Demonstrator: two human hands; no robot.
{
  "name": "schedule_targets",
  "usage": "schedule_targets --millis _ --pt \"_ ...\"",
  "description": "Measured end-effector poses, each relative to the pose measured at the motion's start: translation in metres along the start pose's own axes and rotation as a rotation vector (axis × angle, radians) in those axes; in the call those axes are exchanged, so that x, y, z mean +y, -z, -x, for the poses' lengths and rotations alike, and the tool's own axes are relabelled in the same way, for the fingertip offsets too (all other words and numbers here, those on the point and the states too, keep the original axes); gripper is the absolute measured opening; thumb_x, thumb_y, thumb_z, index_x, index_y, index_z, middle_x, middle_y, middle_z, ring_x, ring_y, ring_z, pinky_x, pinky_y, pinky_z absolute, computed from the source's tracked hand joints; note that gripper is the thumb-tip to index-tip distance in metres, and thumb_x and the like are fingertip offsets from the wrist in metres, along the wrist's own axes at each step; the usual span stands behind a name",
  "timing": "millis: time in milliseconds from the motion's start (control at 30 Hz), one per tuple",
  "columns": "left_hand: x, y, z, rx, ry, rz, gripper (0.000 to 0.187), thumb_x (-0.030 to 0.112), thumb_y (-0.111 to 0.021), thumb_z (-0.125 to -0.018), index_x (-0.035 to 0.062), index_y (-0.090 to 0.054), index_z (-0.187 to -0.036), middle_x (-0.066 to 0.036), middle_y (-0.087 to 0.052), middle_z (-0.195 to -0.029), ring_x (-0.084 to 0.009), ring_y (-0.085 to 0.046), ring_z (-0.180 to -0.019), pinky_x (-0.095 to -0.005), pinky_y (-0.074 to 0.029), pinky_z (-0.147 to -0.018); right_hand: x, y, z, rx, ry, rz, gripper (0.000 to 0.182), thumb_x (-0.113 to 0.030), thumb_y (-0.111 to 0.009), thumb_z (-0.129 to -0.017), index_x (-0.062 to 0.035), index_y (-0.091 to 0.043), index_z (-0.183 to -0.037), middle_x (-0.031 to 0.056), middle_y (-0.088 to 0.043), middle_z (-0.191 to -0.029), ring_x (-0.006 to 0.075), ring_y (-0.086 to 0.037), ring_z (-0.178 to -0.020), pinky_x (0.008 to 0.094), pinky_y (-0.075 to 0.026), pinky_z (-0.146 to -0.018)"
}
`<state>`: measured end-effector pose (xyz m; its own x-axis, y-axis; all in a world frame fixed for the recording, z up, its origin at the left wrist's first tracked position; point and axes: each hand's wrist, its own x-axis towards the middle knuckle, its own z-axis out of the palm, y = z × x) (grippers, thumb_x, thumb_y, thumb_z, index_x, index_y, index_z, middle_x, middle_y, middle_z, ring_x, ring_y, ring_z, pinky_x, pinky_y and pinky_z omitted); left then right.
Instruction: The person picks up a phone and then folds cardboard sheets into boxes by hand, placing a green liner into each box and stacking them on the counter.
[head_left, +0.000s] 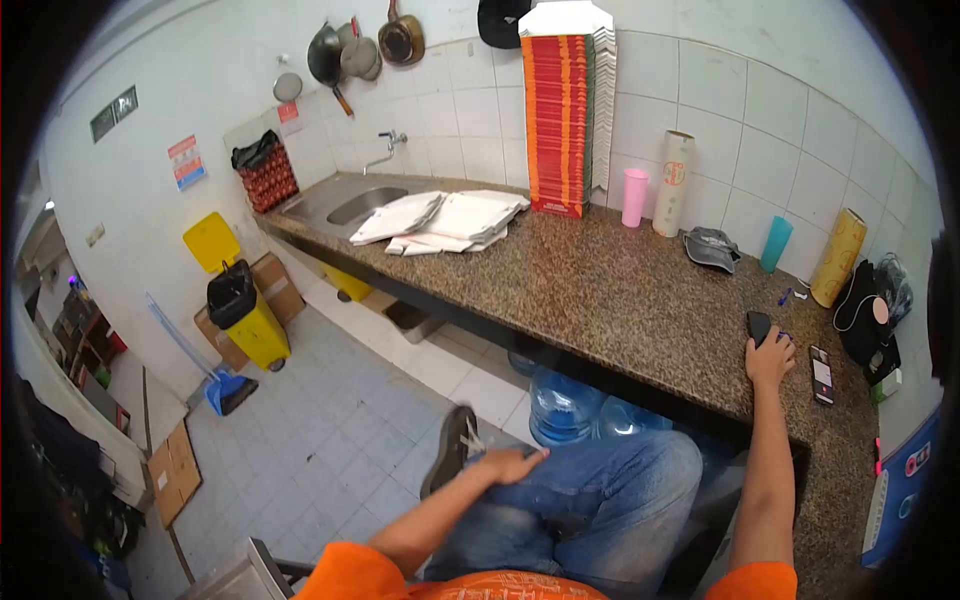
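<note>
My right hand (pixel 769 359) rests on the granite counter (pixel 620 290), its fingers closed over a small black object (pixel 759 326) at its far end. A phone (pixel 822 375) lies flat on the counter just right of that hand. My left hand (pixel 508 466) lies flat on my blue-jeaned thigh, fingers loosely together, holding nothing. I sit with one leg crossed, the dark shoe (pixel 449 450) pointing out over the tiled floor.
A tall red stack of folded boxes (pixel 562 120) stands at the wall, flat white boxes (pixel 445 220) lie beside the sink (pixel 350 205). Cups, rolls and a grey cap (pixel 712 248) line the back. Water jugs (pixel 560 408) sit under the counter, a yellow bin (pixel 245 310) stands left.
</note>
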<state>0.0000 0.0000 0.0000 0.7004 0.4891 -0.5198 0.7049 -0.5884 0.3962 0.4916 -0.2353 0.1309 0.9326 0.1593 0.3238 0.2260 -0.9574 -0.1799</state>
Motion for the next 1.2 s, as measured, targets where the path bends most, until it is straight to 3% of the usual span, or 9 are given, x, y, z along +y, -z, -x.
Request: schedule_targets --millis 333,433,467,700,733,900,933,1033,1200 --pt "-0.015 -0.013 -0.095 0.07 -0.464 0.02 0.093 0.086 -0.036 -0.098 0.0145 -0.062 -0.151 -0.022 -0.058 -0.155 -0.0391 -0.05 -0.148 -0.0486 -0.039 -0.122 0.009 -0.011 -0.014 0.06 0.083 0.024 0.059 -0.036 -0.066 -0.1 -0.0116 -0.046 -0.15 0.022 -0.048 -0.149 0.0448 -0.041 -0.144 0.0642 -0.035 -0.116" --pt "-0.014 -0.019 -0.163 -0.644 -0.1 0.435 0.093 0.084 -0.035 -0.101 0.0154 -0.049 -0.161 -0.016 -0.042 -0.169 -0.0341 -0.038 -0.156 -0.0455 -0.033 -0.125 0.009 -0.01 -0.013 0.069 0.09 0.015 0.058 -0.037 -0.066 -0.1 -0.0117 -0.047 -0.148 0.022 -0.05 -0.147 0.0451 -0.043 -0.142 0.0634 -0.036 -0.115" --pt "-0.019 -0.016 -0.162 -0.322 -0.352 0.125 0.096 0.085 -0.034 -0.1 0.0155 -0.042 -0.166 -0.012 -0.034 -0.174 -0.0301 -0.032 -0.16 -0.044 -0.027 -0.128 0.006 -0.005 -0.012 0.04 0.078 -0.003 0.058 -0.037 -0.066 -0.099 -0.0118 -0.048 -0.148 0.0222 -0.05 -0.146 0.0452 -0.043 -0.142 0.0629 -0.036 -0.115" --pt "-0.004 0.003 -0.153 -0.495 -0.097 -0.14 0.088 0.078 -0.025 -0.106 0.015 -0.043 -0.165 -0.017 -0.032 -0.174 -0.0342 -0.026 -0.162 -0.0448 -0.022 -0.131 0.002 0.001 -0.013 -0.043 0.067 -0.021 0.062 -0.036 -0.067 -0.1 -0.0114 -0.045 -0.152 0.0234 -0.047 -0.152 0.044 -0.04 -0.146 0.0621 -0.033 -0.117" --pt "0.01 0.03 -0.117 -0.42 -0.173 -0.019 0.078 0.071 -0.042 -0.106 0.0116 -0.059 -0.153 -0.022 -0.058 -0.155 -0.0371 -0.048 -0.149 -0.0496 -0.037 -0.123 0.002 0.0 -0.011 -0.057 0.07 -0.016 0.062 -0.036 -0.067 -0.1 -0.0114 -0.045 -0.152 0.0234 -0.047 -0.152 0.044 -0.04 -0.146 0.0621 -0.033 -0.117" --pt "0.043 0.172 -0.053 -0.27 -0.792 0.304 0.032 0.028 -0.075 -0.098 0.0004 -0.077 -0.112 -0.013 -0.08 -0.109 -0.0282 -0.077 -0.098 -0.0389 -0.059 -0.09 -0.008 0.003 -0.006 0.037 0.033 0.072 0.068 -0.032 -0.067 -0.101 -0.0131 -0.038 -0.159 0.023 -0.033 -0.164 0.0444 -0.026 -0.156 0.065 -0.027 -0.121" --pt "0.046 0.208 -0.059 0.09 -0.824 0.326 0.017 0.019 -0.074 -0.095 0.0019 -0.078 -0.098 -0.009 -0.079 -0.097 -0.0224 -0.076 -0.087 -0.0353 -0.059 -0.08 -0.008 0.003 -0.007 0.003 0.028 0.077 0.068 -0.032 -0.066 -0.102 -0.0128 -0.036 -0.16 0.0233 -0.03 -0.166 0.0452 -0.022 -0.158 0.0667 -0.023 -0.123" --pt "0.072 0.321 -0.111 1.038 -0.625 0.18 0.017 0.019 -0.073 -0.094 0.0019 -0.075 -0.096 -0.013 -0.075 -0.087 -0.0265 -0.074 -0.076 -0.0375 -0.056 -0.073 0.002 -0.007 -0.009 0.025 0.095 0.069 0.068 -0.031 -0.066 -0.102 -0.0124 -0.036 -0.16 0.0236 -0.03 -0.167 0.0456 -0.021 -0.159 0.0671 -0.02 -0.124" --pt "0.031 0.422 -0.276 1.055 0.139 -0.345 0.053 0.045 -0.077 -0.092 0.0007 -0.068 -0.12 -0.023 -0.075 -0.117 -0.0391 -0.074 -0.109 -0.0494 -0.058 -0.095 0.002 -0.004 -0.011 -0.01 0.082 0.049 0.067 -0.03 -0.065 -0.102 -0.0113 -0.036 -0.16 0.0236 -0.029 -0.168 0.0455 -0.019 -0.159 0.0648 -0.019 -0.126"
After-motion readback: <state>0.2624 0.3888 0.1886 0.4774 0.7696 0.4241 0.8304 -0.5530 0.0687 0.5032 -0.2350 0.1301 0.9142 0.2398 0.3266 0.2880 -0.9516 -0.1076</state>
